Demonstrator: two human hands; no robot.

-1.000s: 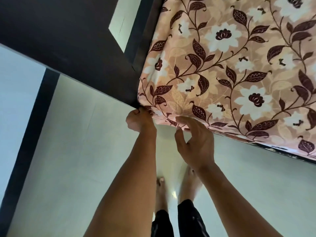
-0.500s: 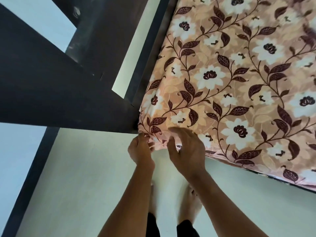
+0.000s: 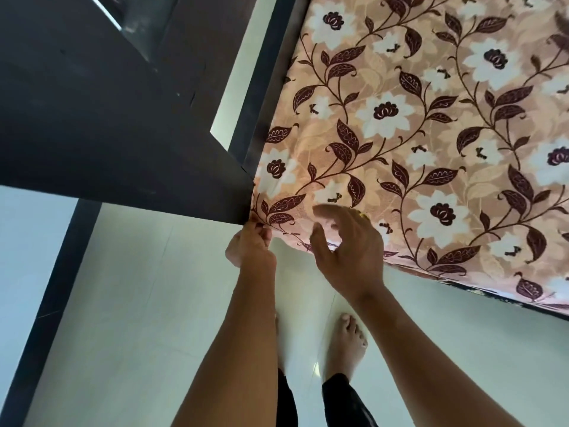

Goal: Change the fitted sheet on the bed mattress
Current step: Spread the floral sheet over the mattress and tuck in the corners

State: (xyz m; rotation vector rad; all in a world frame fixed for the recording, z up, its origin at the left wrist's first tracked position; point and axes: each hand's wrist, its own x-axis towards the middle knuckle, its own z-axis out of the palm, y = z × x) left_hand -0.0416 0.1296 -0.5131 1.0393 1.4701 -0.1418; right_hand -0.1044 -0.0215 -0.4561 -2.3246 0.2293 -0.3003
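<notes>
A pink fitted sheet [image 3: 415, 149] with white flowers and dark maroon leaves covers the mattress, filling the upper right. Its near corner sits against a dark wooden bed frame [image 3: 123, 143]. My left hand [image 3: 251, 246] pinches the sheet's edge at that corner, fingers curled against the fabric. My right hand [image 3: 348, 245] hovers just right of it over the sheet's near edge, fingers spread and loosely bent, blurred, holding nothing that I can see.
Pale tiled floor [image 3: 138, 303] lies below, with a dark strip [image 3: 46, 303] along the left. My bare feet [image 3: 345, 343] stand close to the mattress corner. A dark mattress side [image 3: 492, 298] shows under the sheet's edge at right.
The view has shifted up and over the bed. My right hand has lifted from the sheet's edge and opened. My left hand stays at the corner.
</notes>
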